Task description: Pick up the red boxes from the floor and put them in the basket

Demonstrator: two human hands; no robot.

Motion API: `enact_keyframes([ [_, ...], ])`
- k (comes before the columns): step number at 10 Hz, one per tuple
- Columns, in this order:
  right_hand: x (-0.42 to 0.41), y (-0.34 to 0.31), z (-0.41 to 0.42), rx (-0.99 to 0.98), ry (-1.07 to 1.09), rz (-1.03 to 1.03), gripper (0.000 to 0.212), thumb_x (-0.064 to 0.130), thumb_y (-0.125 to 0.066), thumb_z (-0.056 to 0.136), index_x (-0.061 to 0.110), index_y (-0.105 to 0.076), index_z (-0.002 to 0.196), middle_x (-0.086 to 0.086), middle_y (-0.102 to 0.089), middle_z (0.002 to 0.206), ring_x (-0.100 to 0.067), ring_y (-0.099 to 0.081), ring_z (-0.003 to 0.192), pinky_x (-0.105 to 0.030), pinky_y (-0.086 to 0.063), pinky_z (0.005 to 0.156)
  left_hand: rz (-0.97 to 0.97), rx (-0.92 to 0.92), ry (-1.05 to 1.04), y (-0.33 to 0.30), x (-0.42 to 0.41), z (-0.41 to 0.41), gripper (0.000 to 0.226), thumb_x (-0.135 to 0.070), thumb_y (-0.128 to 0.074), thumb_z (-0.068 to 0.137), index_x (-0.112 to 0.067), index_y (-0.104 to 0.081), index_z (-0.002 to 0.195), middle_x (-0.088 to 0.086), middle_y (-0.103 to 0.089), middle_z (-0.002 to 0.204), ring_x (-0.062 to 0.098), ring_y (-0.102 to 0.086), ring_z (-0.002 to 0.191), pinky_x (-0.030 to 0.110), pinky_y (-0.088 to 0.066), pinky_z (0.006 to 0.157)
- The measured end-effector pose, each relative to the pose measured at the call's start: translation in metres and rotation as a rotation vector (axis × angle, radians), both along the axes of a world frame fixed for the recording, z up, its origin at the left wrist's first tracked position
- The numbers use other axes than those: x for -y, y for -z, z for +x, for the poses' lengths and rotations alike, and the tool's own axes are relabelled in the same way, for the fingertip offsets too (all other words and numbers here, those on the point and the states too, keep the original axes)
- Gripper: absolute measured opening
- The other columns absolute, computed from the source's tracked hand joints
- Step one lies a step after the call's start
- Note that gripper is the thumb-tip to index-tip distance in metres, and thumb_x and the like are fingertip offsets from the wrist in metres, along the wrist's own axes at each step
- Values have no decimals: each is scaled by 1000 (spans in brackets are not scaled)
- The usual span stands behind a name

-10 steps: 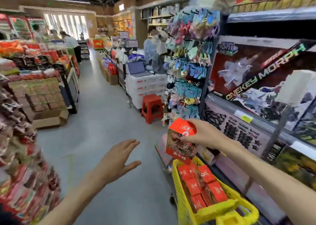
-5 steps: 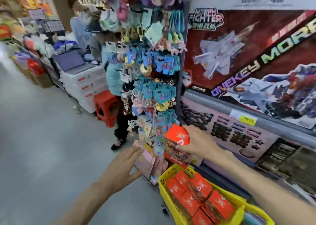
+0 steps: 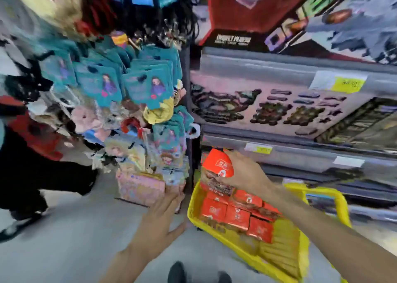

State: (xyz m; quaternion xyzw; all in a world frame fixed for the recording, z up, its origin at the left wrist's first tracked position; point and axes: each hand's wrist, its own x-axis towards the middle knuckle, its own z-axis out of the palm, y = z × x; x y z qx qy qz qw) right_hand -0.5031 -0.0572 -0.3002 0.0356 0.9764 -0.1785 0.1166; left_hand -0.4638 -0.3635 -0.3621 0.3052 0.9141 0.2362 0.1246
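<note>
My right hand (image 3: 242, 172) grips a red box (image 3: 217, 167) from above and holds it just over the far end of the yellow basket (image 3: 279, 254). Several red boxes (image 3: 236, 215) lie packed in the basket's far half. The basket stands on the floor against the shelving. My left hand (image 3: 160, 222) hovers flat with fingers spread, just left of the basket's rim, holding nothing.
A rack of hanging blue-carded trinkets (image 3: 137, 89) and a pink box (image 3: 141, 188) stand left of the basket. Shelves with large toy boxes (image 3: 279, 106) fill the right. A person in black trousers (image 3: 32, 175) stands at the left. My shoes (image 3: 197, 274) show at the bottom.
The view tilted down and moved closer to the basket. My right hand lowered the red box toward the basket's far end. My left hand moved nearer the basket's rim.
</note>
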Motion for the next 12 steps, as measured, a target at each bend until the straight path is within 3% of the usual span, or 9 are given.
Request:
enact_keyframes([
  [1, -2, 56, -12, 39, 24, 7, 97, 70, -69, 70, 24, -31, 147, -3, -50, 139, -27, -53, 123, -44, -46, 100, 27, 55, 3, 39, -4, -16, 68, -64, -44, 94, -41, -17, 152, -30, -8, 153, -13, 3, 141, 15, -2, 115],
  [3, -7, 145, -27, 17, -71, 57, 98, 71, -63, 75, 21, -28, 151, -7, -41, 149, -28, -47, 130, -40, -39, 107, 35, 158, -9, 121, -16, -32, 66, -57, -48, 96, -38, -20, 152, -30, -10, 153, -10, -6, 142, 18, -9, 118],
  [5, -22, 205, -19, 42, -139, 109, 98, 67, -66, 79, 15, -28, 152, -8, -41, 150, -28, -44, 133, -39, -34, 112, 36, 222, -17, 168, -18, -25, 65, -59, -47, 94, -40, -21, 151, -29, -17, 154, -9, -15, 141, 10, -11, 113],
  [6, -32, 217, -14, 52, -133, 70, 98, 69, -64, 78, 14, -30, 152, -9, -42, 149, -27, -41, 134, -36, -30, 114, 27, 247, -7, 177, -16, -18, 66, -57, -49, 94, -38, -23, 152, -33, -14, 153, -7, -15, 143, 13, -13, 115],
  [8, -47, 221, -1, 63, -136, 60, 102, 74, -54, 76, 15, -22, 153, -6, -42, 139, -23, -42, 122, -38, -36, 110, 18, 274, -19, 181, -20, -10, 67, -58, -47, 95, -36, -22, 153, -27, -20, 154, -6, -18, 143, 16, -17, 115],
  [10, -50, 224, 2, 94, -186, 114, 104, 60, -70, 79, 16, -15, 155, -4, -38, 145, -22, -38, 127, -37, -33, 113, -5, 273, 0, 174, -29, -10, 66, -56, -48, 95, -38, -21, 152, -22, -24, 154, -6, -19, 142, 21, -20, 116],
  [12, -45, 209, 8, 177, -178, 136, 109, 58, -66, 84, 15, 3, 157, -10, -17, 161, -28, -17, 149, -35, -5, 122, -2, 241, 34, 152, -40, -18, 65, -59, -46, 95, -39, -21, 152, -23, -23, 154, -7, -16, 142, 17, -16, 116],
])
